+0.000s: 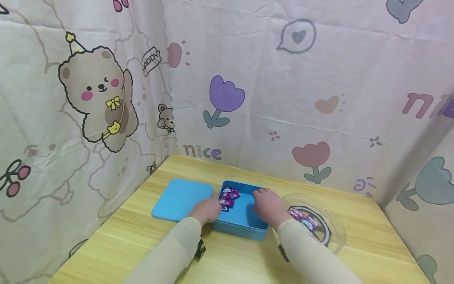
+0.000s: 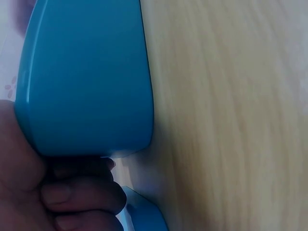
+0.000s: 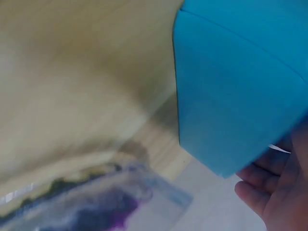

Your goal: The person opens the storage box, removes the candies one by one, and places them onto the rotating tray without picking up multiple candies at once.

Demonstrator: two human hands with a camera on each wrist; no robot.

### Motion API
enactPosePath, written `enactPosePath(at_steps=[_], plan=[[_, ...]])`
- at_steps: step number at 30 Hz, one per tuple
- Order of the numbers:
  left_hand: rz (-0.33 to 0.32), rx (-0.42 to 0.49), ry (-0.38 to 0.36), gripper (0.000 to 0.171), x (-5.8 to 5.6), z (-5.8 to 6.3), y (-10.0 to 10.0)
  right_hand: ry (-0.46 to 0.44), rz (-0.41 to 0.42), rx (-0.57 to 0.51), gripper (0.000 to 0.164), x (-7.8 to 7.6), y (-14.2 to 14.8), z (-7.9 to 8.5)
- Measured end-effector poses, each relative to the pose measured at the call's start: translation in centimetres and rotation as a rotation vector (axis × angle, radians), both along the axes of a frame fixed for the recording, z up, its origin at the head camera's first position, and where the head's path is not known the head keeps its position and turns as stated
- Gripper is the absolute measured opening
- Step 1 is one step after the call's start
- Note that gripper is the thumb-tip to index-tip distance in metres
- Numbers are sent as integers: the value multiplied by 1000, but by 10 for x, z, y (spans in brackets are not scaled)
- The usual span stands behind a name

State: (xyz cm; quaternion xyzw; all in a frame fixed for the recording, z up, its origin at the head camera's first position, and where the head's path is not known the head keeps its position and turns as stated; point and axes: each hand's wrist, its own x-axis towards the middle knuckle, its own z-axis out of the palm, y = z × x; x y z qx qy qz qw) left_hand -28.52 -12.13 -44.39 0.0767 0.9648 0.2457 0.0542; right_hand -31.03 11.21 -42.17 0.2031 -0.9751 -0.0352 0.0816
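A blue rectangular box (image 1: 239, 229) stands without its lid at the middle of the table. Purple-wrapped candies (image 1: 227, 200) lie in a small pile at its left inside. My left hand (image 1: 208, 209) grips the left wall of the box; in the left wrist view its fingers (image 2: 84, 195) curl beside the box's end. My right hand (image 1: 269, 206) holds the right wall, its fingertips over the rim. From the right wrist view the box's outer side (image 3: 231, 96) shows, with fingers (image 3: 262, 175) behind its far end.
A flat blue lid (image 1: 177, 199) lies left of the box, close to my left hand. At the right is a round clear plastic container (image 1: 338, 232) with several wrapped candies (image 1: 306, 221) in it, partly behind my right sleeve. Printed curtains (image 1: 262, 98) hang behind the wooden table (image 1: 369, 236).
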Motion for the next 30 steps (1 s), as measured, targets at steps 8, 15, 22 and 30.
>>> enactPosePath(at_steps=[8, 15, 22, 30], plan=[[1, 8, -3, 44, 1, -3, 2, -2, -48, 43, 28, -6, -7, -18], [-9, -1, -5, 43, 1, 1, 3, 0, -76, 81, 31, -8, -10, -25], [-1, -10, -2, 42, -1, 5, 3, 5, -54, 58, 31, -12, -9, -26], [1, -10, 1, 43, 0, 1, 1, 5, -27, 32, 21, -11, -10, -30]])
